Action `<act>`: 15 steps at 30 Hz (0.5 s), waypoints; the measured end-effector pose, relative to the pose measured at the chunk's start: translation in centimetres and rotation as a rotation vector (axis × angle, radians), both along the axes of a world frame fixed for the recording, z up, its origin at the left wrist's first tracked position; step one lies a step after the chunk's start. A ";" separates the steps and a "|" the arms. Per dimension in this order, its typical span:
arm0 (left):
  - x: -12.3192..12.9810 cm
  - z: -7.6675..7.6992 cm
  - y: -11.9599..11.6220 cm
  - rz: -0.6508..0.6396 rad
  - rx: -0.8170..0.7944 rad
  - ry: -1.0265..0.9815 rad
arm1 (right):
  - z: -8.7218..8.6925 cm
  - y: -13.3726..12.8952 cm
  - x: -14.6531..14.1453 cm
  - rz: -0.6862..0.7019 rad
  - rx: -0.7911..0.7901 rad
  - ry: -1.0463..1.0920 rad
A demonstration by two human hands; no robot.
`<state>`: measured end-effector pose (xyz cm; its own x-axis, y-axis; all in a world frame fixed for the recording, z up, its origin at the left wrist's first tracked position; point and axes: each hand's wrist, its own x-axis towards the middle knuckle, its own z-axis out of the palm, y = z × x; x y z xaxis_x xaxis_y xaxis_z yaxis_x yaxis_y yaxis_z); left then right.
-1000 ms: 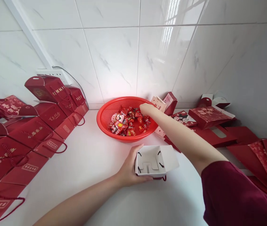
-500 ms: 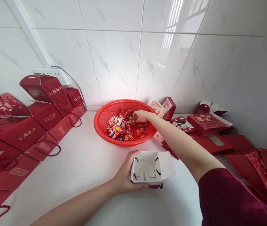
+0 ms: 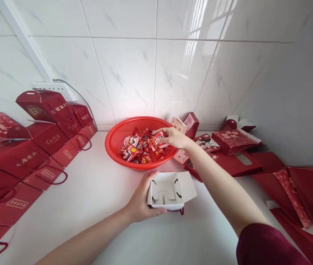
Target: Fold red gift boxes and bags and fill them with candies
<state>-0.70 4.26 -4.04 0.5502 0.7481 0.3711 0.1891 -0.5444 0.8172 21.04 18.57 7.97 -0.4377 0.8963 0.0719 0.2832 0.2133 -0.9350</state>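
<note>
Apart, hands [image 3: 157,167]: left clamped around open box [image 3: 167,189], right pinching candy packet [image 3: 156,140] above basket [image 3: 112,149].

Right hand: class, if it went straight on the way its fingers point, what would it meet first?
Leading with the red packet, the right hand would probably first meet wrapped sweets in the red basket; depth is unclear, so it might pass above.

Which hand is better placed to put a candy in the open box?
Likely the right hand: it holds a red packet over the basket, while the left hand grips the open box.
</note>
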 end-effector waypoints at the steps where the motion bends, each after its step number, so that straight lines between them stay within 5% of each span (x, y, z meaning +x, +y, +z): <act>1: -0.3 0.4 -0.2 0.056 0.078 0.079 | 0.2 -1.1 0.2 -0.008 0.002 0.044; 6: -1.6 3.7 -1.6 0.186 0.427 0.259 | 1.3 -6.0 3.2 -0.196 0.094 0.364; 10: -0.9 9.2 -1.3 0.309 0.634 0.177 | 2.8 -8.7 4.8 -0.269 0.142 0.476; 15: 1.3 17.0 0.8 0.531 0.476 0.132 | 3.7 -11.1 2.8 -0.075 0.094 0.471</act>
<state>0.62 5.03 12.94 0.2205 0.7005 0.6787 0.6072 -0.6431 0.4666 23.88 7.46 11.69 -0.2726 0.9041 0.3290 -0.1479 0.2985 -0.9429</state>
